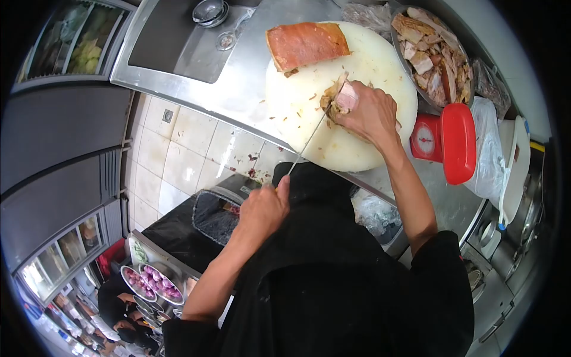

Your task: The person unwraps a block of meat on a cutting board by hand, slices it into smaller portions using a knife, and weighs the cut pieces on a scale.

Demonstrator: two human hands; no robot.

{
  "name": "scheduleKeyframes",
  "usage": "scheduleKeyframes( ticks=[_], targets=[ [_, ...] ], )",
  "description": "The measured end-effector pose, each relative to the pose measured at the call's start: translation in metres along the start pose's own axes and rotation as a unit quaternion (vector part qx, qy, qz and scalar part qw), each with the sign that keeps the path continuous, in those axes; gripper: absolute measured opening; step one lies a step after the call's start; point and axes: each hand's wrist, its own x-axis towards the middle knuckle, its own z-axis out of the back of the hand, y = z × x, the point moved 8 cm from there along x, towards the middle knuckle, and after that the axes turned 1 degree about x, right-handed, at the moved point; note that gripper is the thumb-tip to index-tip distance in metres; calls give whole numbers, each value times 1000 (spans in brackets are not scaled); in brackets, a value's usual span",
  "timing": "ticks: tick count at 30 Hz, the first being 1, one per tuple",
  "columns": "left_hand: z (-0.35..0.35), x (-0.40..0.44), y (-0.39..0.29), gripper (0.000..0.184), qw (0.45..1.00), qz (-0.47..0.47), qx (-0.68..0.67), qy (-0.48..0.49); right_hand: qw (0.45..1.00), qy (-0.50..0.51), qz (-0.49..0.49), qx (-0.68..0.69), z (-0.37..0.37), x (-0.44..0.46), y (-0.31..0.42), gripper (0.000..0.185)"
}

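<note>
My left hand (262, 208) is closed around the handle of a long knife (311, 135). Its thin blade reaches over a round white cutting board (386, 65) and meets a piece of cooked meat (347, 99). Pressed onto that piece is my right hand (372, 113), its fingers curled around it and partly hiding it. Small brown scraps dot the board around the blade. A larger slab of roast pork (308, 44) with reddish-brown skin lies at the board's upper left edge.
A metal bowl of cut meat (437, 59) stands beyond the board at right, near a red kitchen scale (425, 138). A sink (178, 50) is at upper left. A black-lined bin (217, 214) sits below the counter. Bowls of red onions (159, 282) and people (122, 309) are lower left.
</note>
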Motion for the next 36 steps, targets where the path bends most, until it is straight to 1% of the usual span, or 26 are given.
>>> scheduleKeyframes(
  ticks=[1,4,6,8,9,11,14,16,19,20,22,23,24,27,29,30,33,34,36],
  targets=[
    [-2,6,-4,61,1000,-3,3,4,1000,-2,14,0,-1,1,1,51],
    [-8,40,-29,52,999,-39,-19,-3,999,-20,27,8,1,-3,6,49],
    [-25,43,-23,48,991,-111,58,-43,1000,-20,13,21,7,-3,7,44],
    [-27,34,-7,53,989,-114,81,-48,999,-13,8,30,10,-4,8,42],
    [-23,23,10,61,994,-85,61,-36,1000,-8,12,27,11,-1,7,43],
    [-26,14,24,71,998,-51,46,-11,1000,3,9,20,8,-7,0,43],
    [-18,21,21,71,1000,-16,24,-13,1000,-7,20,-6,12,-6,9,41],
    [-1,22,-5,71,1000,17,-12,-9,999,-21,8,-23,23,-12,11,40],
    [-1,24,2,70,999,26,-34,-5,987,-157,15,-20,38,-17,-5,44],
    [1,24,4,69,998,11,-47,-29,984,-174,20,-29,38,-18,-8,44],
    [3,16,10,68,994,-24,-72,-73,964,-250,91,-18,30,-26,-8,42],
    [5,11,14,68,993,-27,-89,-73,950,-286,125,-15,26,-33,-8,41],
    [11,5,16,67,991,-30,-107,-72,973,-213,86,-23,11,-38,-7,42],
    [19,-5,38,67,984,-19,-158,-76,933,-290,175,-119,-2,-80,23,46],
    [28,-14,49,67,978,0,-195,-72,942,-274,170,-90,-3,-88,27,46],
    [26,-15,60,69,976,5,-201,-88,947,-265,167,-75,-3,-89,27,46],
    [21,-21,80,71,964,31,-250,-89,966,-180,184,-4,4,-75,30,49],
    [17,-21,86,72,957,37,-274,-92,964,-170,203,29,7,-59,32,39],
    [14,-21,88,71,956,33,-277,-95,957,-137,240,82,3,-11,30,26]
  ],
)
